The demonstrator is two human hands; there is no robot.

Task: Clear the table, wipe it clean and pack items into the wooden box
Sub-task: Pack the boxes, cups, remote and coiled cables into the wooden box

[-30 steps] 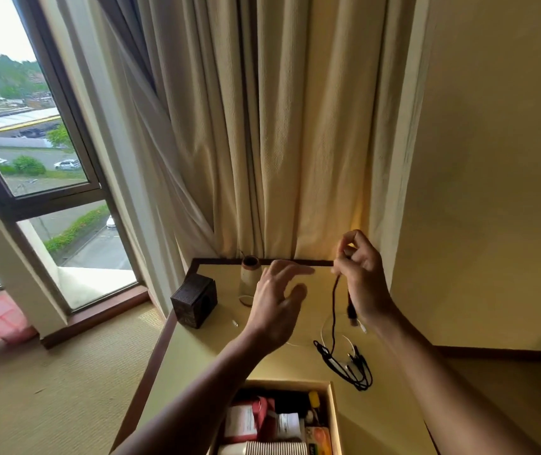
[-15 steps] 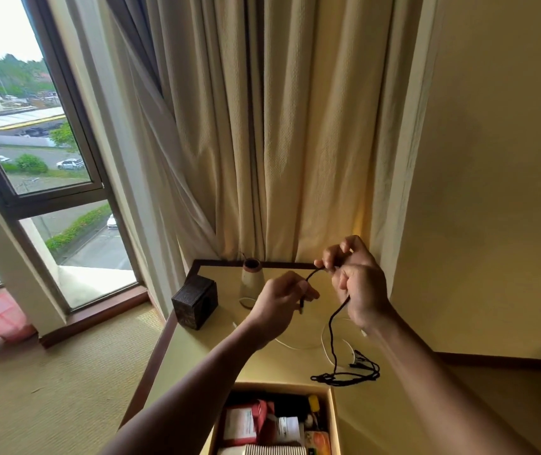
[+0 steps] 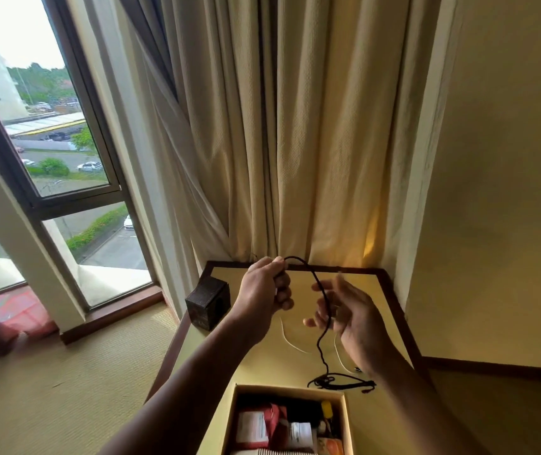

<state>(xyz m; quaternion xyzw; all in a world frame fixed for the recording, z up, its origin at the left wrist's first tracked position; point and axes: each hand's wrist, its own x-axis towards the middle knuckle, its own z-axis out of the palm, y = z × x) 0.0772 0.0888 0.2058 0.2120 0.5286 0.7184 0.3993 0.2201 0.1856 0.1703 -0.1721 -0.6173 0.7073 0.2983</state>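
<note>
A black cable [image 3: 320,290] arcs between my two hands above the yellow table [image 3: 380,421]. My left hand [image 3: 264,292] is closed around one end of it, raised over the table's far part. My right hand [image 3: 347,311] is blurred, its fingers spread, with the cable running down across them; whether it grips the cable is unclear. The cable's lower end lies bunched on the table [image 3: 341,384] just behind the wooden box [image 3: 347,418]. The box sits at the near edge, open, holding several packets and small items.
A small dark cube-shaped box [image 3: 208,302] stands at the table's far left corner. A thin white cord [image 3: 290,341] lies on the table under my hands. Cream curtains [image 3: 295,142] hang behind; a window [image 3: 49,126] is at left, a wall at right.
My left hand took the cable's end and rose with it. My right hand dropped, opened its fingers and let the cable slide. The vase is now hidden behind my left hand.
</note>
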